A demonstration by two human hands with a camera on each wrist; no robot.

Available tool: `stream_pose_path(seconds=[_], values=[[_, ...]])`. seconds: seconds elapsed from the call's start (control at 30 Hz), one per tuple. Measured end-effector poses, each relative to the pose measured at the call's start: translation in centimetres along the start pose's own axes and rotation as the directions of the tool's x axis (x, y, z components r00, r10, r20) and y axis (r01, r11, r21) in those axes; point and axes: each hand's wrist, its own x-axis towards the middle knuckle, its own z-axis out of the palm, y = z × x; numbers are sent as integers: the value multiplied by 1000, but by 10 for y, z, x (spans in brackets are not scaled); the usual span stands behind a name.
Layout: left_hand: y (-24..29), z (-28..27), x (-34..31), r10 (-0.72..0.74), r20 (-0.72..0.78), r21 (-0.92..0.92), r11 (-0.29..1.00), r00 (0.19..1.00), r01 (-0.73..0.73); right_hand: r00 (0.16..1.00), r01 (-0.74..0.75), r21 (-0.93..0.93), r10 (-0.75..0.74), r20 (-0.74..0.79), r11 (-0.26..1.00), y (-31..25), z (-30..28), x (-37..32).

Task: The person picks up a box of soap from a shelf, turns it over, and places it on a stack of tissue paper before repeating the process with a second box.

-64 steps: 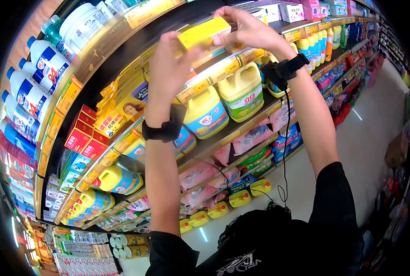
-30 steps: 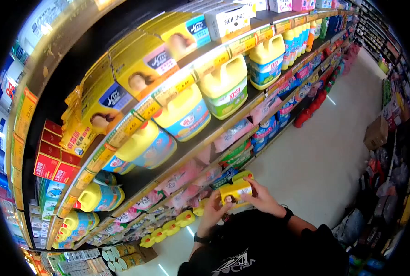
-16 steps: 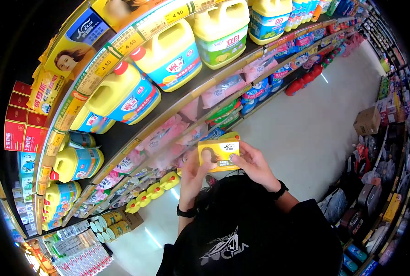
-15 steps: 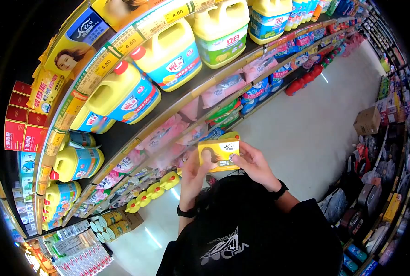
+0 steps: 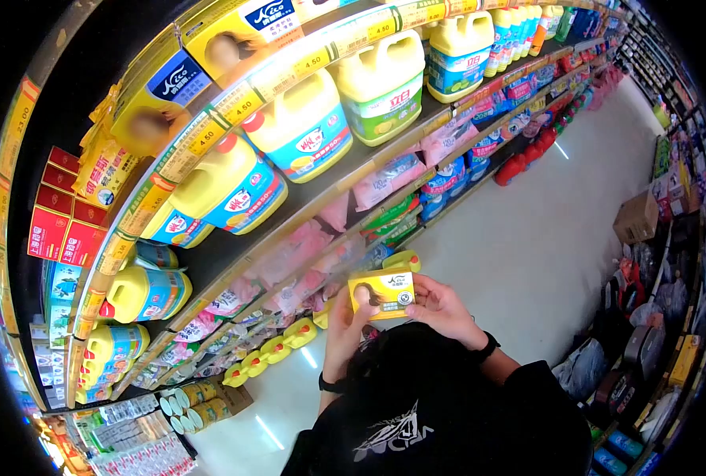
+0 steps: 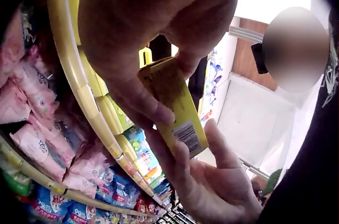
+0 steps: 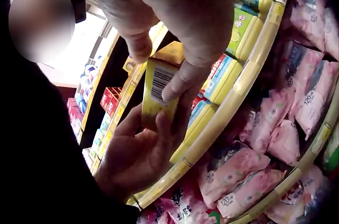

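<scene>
The box (image 5: pixel 382 294) sits just below the centre of the head view, between the two hands. The left hand (image 5: pixel 343 321) grasps its left end and the right hand (image 5: pixel 441 308) pinches its right end, neither one nearer. Its long axis runs across the frame, and its printed face points up at the camera.

The shelves (image 5: pixel 345 176) carry yellow boxes (image 5: pixel 234 32) on top, yellow detergent jugs (image 5: pixel 301 135) beneath, pink packs (image 5: pixel 293 254) lower down, and red boxes (image 5: pixel 59 226) at the far left.

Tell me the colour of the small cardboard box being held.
Yellow: the small cardboard box shows best in the head view.
</scene>
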Motion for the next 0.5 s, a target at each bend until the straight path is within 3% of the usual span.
stream_pose_path(seconds=[0.17, 0.37, 0.5], values=[[3, -3, -5, 22, -19, -21, 1000, 1000, -22, 993, 34, -2, -33, 112, 999, -3, 9, 2], [-1, -9, -11, 34, -82, -56, 998, 996, -39, 993, -13, 10, 12, 117, 1000, -3, 17, 5], [3, -8, -17, 65, -120, 42, 997, 991, -61, 992, -13, 6, 12, 125, 1000, 0, 18, 7]])
